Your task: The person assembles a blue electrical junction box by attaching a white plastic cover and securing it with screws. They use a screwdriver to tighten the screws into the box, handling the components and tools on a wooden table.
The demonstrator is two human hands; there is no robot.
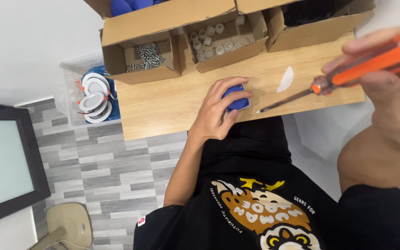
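My left hand (214,111) presses down on a small blue rounded-square part (238,102) that lies on the wooden table (163,106) near its front edge. My right hand (387,88) is raised close to the camera at the right and grips an orange-handled screwdriver (357,69). Its dark shaft slants down to the left, with the tip (258,111) just right of the blue part, a little apart from it.
Open cardboard boxes line the table's far edge: one with screws (146,58), one with white round caps (216,39), one with dark parts (315,16). A white half-round piece (285,79) lies on the table. A clear bin of white round fittings (93,97) stands at left.
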